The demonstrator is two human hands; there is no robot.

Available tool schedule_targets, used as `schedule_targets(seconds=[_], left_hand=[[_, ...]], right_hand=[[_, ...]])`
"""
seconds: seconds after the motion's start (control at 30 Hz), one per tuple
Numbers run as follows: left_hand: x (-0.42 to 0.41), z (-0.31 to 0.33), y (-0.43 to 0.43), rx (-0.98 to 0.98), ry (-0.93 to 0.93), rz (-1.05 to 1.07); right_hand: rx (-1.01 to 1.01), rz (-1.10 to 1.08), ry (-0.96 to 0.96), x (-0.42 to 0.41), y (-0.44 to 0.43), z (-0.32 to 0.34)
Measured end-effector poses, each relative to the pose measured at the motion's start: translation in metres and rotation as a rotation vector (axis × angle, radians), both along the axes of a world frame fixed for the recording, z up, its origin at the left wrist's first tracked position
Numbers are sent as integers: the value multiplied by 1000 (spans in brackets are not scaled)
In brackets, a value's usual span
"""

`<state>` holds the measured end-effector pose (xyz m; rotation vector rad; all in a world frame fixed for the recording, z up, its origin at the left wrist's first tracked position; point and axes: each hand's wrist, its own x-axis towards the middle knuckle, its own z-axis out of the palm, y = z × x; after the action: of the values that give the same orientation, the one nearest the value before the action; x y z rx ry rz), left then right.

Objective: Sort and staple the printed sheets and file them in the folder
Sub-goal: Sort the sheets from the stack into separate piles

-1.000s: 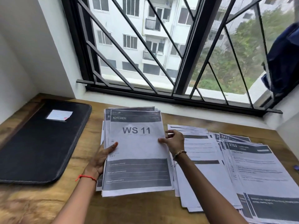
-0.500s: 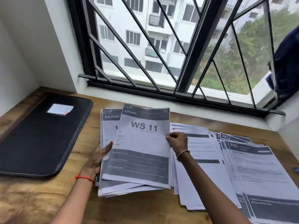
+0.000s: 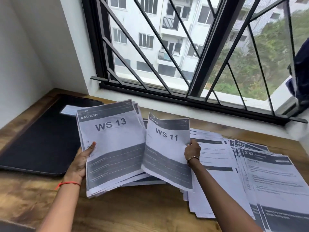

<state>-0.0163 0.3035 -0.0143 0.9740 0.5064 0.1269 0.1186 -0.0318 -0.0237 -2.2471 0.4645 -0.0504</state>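
My left hand (image 3: 82,160) grips the left edge of a stack of printed sheets (image 3: 110,144), thumb on top; its top page reads "BALCONY 1, WS 13" and the stack is tilted up off the table. My right hand (image 3: 192,150) pinches the right edge of a single sheet (image 3: 167,151) marked "KITCHEN, WS 11", held raised and bent to the right of the stack. A black folder (image 3: 41,139) lies shut on the wooden table at the left, a small white label on its cover.
More printed sheets (image 3: 267,178) are fanned over the right half of the table, headed 3412 and 2763. A barred window (image 3: 184,64) and its sill run along the back. A white wall closes the left. Bare wood (image 3: 133,211) shows at the front.
My right hand has pulled the WS 11 sheet off the stack and to the right, baring the WS 13 page. My left hand has lifted the stack's left side.
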Motion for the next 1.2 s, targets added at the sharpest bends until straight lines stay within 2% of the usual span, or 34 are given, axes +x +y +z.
schedule_targets(seconds=[0.13,0.37,0.47,0.6,0.67,0.83,0.97,1.1,1.2], left_hand=[[-12,5,15,64,-27,72],[-18,6,10,29,-4,73],[-14,5,-1,-11,-1,29],[-8,2,-16,-72,-10,-36],[-7,3,-24,-89,-35,-78],[-7,5,-31,-108,-45,-109],[-7,5,-29,-96,-42,-114],[-6,0,-22,-69,-5,-122],[-7,-8,-10,-147,16,-145]], right_hand=[[-119,46,61,-2,2,-9],[-43,245,65,0,39,-10],[-53,280,-22,-4,56,-1],[225,415,-58,-16,79,24],[259,451,-77,-22,88,33],[249,351,-71,-25,92,35],[222,382,-69,-24,88,33],[236,390,29,-15,81,27],[167,341,94,-8,74,27]])
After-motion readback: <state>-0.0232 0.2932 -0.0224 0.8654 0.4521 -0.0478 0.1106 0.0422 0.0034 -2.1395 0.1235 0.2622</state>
